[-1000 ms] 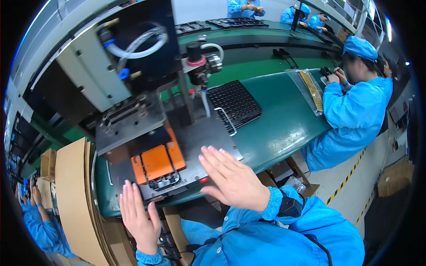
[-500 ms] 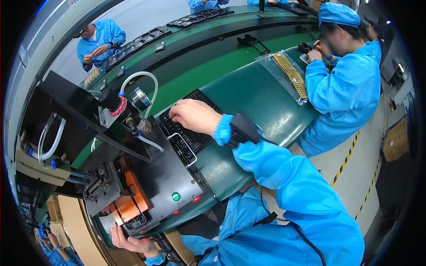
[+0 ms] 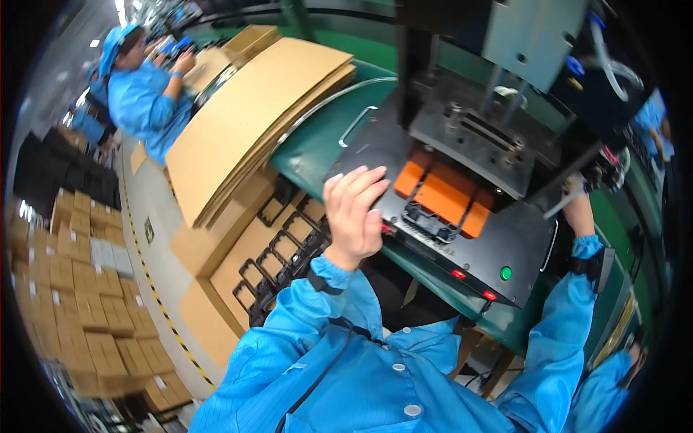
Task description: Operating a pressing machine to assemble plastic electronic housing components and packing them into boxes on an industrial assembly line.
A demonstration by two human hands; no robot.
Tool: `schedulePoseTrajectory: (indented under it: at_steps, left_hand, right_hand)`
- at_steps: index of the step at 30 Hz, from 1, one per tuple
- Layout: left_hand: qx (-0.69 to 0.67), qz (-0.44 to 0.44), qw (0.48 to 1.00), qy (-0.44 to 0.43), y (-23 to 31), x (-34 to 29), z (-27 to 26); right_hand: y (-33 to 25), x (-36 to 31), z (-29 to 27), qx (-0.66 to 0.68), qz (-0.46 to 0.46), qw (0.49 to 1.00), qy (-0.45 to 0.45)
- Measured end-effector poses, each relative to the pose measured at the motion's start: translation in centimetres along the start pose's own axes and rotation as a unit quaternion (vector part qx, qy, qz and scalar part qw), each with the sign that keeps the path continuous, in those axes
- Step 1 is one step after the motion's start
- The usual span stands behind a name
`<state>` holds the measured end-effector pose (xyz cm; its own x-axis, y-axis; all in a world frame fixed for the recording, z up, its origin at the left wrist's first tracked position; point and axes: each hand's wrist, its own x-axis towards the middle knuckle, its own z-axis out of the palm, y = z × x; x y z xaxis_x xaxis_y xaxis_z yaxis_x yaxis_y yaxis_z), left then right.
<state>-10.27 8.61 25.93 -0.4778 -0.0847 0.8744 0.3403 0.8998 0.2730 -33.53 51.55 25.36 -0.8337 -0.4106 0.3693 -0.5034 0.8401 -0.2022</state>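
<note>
A black bench press with a flat base (image 3: pixel 375 155) stands in front of me. Its metal head (image 3: pixel 473 137) hangs over an orange fixture block (image 3: pixel 442 196), and a small black plastic part (image 3: pixel 430 221) sits at the block's front edge. My left hand (image 3: pixel 354 216) lies at the left edge of the base, fingers stretched out, nothing seen in it. Beyond the right side of the base is my right hand (image 3: pixel 579 211); its fingers are hidden behind the press's post and tubing, so any hold is not visible.
On the base's front are a green button (image 3: pixel 506 273) and red lights. Below left, an open carton (image 3: pixel 206 278) holds several black plastic frames (image 3: pixel 278 252). Stacked cardboard sheets (image 3: pixel 260 115) lie at far left, with a co-worker (image 3: pixel 148 101) beyond. Another sleeve shows lower right.
The view has swung left. My left hand has moved from the front of the fixture to the base's left edge. My right hand, earlier over a black tray, is now partly hidden behind the press.
</note>
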Motion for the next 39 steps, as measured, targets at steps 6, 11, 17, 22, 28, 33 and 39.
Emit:
schedulePoseTrajectory:
  at_steps: [6, 11, 17, 22, 28, 33, 39]
  left_hand:
    - [0.016, -0.016, 1.0, 0.003, -0.6, -1.0, -1.5]
    - [0.022, -0.019, 0.999, -0.018, -0.6, -1.1, -1.4]
    - [0.019, 0.009, 1.0, -0.015, -0.8, -1.1, -0.9]
    - [0.04, -0.003, 0.999, -0.02, -1.5, -1.9, -0.5]
    - [0.052, 0.022, 0.998, -0.017, -2.1, -1.9, -0.4]
    - [0.06, 0.012, 0.998, -0.009, -1.6, -2.0, -0.7]
    - [0.024, 0.031, 0.997, 0.064, 0.6, -0.4, 0.7]
  right_hand:
    - [-2.2, 2.5, 0.0, -0.194, -0.049, 0.964, -0.177]
    - [-7.8, -0.9, -4.8, 0.193, 0.143, 0.97, 0.032]
    - [-3.2, -10.3, -7.1, 0.36, 0.193, 0.896, 0.173]
    - [0.6, -16.0, -7.3, 0.439, 0.309, 0.811, 0.232]
    - [4.3, -17.4, -5.5, 0.511, 0.38, 0.72, 0.277]
    - [15.0, -15.6, -6.7, 0.243, 0.419, 0.811, 0.328]
    - [25.0, -13.9, -6.7, -0.127, 0.511, 0.821, 0.222]
